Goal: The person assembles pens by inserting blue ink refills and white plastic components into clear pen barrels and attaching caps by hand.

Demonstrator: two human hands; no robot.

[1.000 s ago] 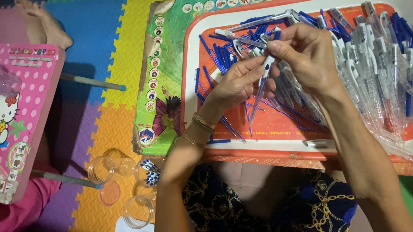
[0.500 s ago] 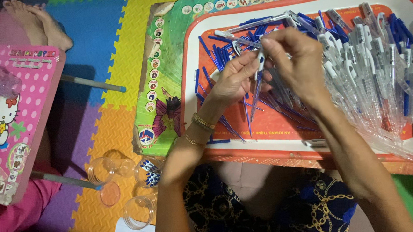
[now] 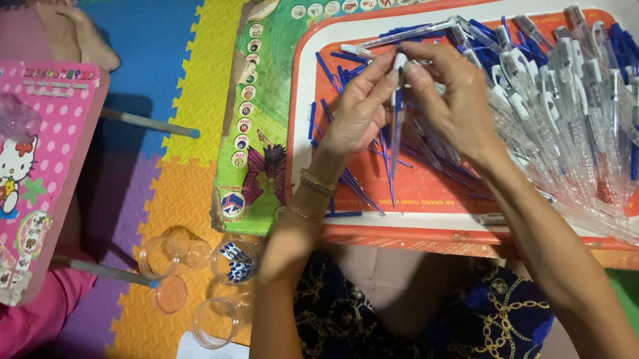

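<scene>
Both my hands meet over an orange tray (image 3: 442,219) with a white rim. My left hand (image 3: 359,109) and my right hand (image 3: 448,95) pinch the top of one clear pen barrel (image 3: 395,133) with a blue refill inside; it hangs point down between them. Loose blue refills (image 3: 341,65) lie scattered on the tray's left half. A heap of clear pens with white clips (image 3: 591,100) fills its right half.
The tray rests on a colourful board (image 3: 256,131) over foam floor tiles (image 3: 179,204). Small clear plastic cups (image 3: 224,265) stand on the floor at lower left. A pink cartoon-cat table (image 3: 19,178) and another person's foot (image 3: 88,38) are at the left.
My hands have shifted slightly left and closer together on the pen, which now hangs more upright. The view has drifted a little to the right.
</scene>
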